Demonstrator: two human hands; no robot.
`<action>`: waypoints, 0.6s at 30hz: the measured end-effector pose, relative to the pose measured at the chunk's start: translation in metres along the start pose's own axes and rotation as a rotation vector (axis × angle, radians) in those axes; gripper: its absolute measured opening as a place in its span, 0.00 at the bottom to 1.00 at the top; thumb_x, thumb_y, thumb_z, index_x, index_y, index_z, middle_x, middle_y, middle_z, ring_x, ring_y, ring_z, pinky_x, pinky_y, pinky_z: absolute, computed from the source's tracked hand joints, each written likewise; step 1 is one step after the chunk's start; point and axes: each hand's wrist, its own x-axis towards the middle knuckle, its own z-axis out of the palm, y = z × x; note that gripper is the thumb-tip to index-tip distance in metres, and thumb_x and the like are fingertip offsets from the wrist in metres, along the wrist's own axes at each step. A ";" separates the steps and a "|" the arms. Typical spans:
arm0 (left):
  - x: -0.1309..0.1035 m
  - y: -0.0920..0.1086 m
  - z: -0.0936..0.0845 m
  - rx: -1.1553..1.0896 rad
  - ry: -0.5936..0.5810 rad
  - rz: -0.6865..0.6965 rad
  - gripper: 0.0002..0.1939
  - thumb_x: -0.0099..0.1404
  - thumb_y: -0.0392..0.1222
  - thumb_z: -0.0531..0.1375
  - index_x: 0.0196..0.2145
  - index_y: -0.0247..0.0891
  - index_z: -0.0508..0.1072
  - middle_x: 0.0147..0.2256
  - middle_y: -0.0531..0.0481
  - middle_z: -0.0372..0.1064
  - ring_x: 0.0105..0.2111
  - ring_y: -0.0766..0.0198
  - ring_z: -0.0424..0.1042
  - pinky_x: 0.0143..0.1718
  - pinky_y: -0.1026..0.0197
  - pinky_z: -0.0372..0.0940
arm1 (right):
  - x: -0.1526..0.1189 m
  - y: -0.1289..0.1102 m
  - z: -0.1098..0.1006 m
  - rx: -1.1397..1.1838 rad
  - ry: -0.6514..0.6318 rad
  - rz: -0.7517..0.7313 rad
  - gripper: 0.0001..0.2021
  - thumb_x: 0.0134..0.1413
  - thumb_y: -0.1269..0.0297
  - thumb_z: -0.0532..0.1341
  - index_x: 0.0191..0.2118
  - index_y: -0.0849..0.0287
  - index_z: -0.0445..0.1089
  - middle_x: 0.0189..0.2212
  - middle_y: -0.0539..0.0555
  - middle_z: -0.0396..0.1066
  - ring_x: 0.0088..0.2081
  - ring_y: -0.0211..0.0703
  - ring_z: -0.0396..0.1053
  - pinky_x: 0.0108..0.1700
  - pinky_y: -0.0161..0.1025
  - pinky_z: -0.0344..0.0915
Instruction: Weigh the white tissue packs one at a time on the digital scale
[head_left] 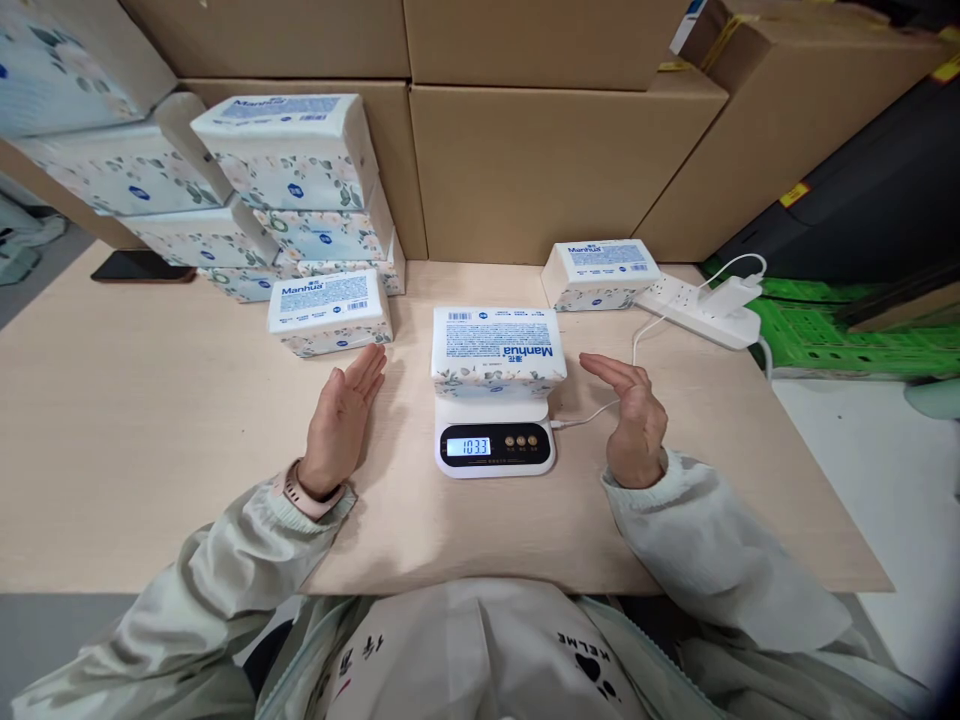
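Observation:
A white tissue pack (496, 345) with blue print and a floral edge lies on a small white scale (495, 468), whose lit display reads about 103.3. Left of the scale, my left hand (341, 420) holds nothing, its fingers stretched out, below another tissue pack (330, 308). On the other side my right hand (632, 415) is also bare, with extended fingers pointing toward the pack on the scale but apart from it. A third pack (598, 272) sits at the back right, beside a power strip.
Stacked tissue packs (296, 155) fill the back left, near a dark phone (141, 267). Cardboard boxes (525, 170) form a wall behind the table (187, 450). A white power strip (697, 310) with cables lies at the right, near a green crate (847, 340).

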 end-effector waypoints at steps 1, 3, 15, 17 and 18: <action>0.000 0.000 0.000 -0.003 -0.003 0.000 0.32 0.71 0.68 0.53 0.60 0.46 0.77 0.69 0.47 0.62 0.73 0.50 0.54 0.76 0.42 0.42 | 0.000 0.000 0.000 0.001 -0.006 0.001 0.26 0.75 0.56 0.44 0.54 0.48 0.80 0.53 0.53 0.80 0.57 0.54 0.73 0.61 0.58 0.63; 0.000 0.000 0.000 -0.015 -0.004 0.001 0.31 0.71 0.68 0.53 0.59 0.46 0.77 0.69 0.47 0.62 0.73 0.51 0.55 0.76 0.42 0.42 | 0.000 0.000 -0.001 0.002 -0.015 0.000 0.26 0.75 0.56 0.44 0.54 0.48 0.80 0.53 0.54 0.80 0.57 0.54 0.73 0.61 0.58 0.62; -0.001 0.001 0.000 0.007 -0.023 -0.003 0.32 0.72 0.68 0.51 0.60 0.47 0.77 0.70 0.49 0.61 0.74 0.50 0.53 0.77 0.40 0.40 | 0.000 0.001 -0.002 -0.025 -0.041 -0.019 0.27 0.76 0.55 0.42 0.54 0.46 0.80 0.53 0.52 0.80 0.57 0.53 0.74 0.62 0.59 0.62; -0.003 0.002 0.000 0.029 -0.049 0.006 0.32 0.73 0.68 0.50 0.61 0.47 0.76 0.70 0.50 0.60 0.75 0.50 0.50 0.77 0.40 0.38 | 0.000 0.002 -0.002 -0.036 -0.071 -0.026 0.27 0.76 0.54 0.42 0.56 0.46 0.78 0.54 0.52 0.80 0.58 0.53 0.73 0.63 0.59 0.61; -0.005 0.004 0.001 0.044 -0.072 0.012 0.33 0.73 0.69 0.49 0.61 0.48 0.76 0.70 0.51 0.60 0.75 0.51 0.48 0.77 0.40 0.37 | 0.000 0.003 -0.003 -0.041 -0.095 -0.022 0.27 0.76 0.53 0.42 0.58 0.45 0.77 0.55 0.52 0.79 0.59 0.53 0.73 0.64 0.59 0.61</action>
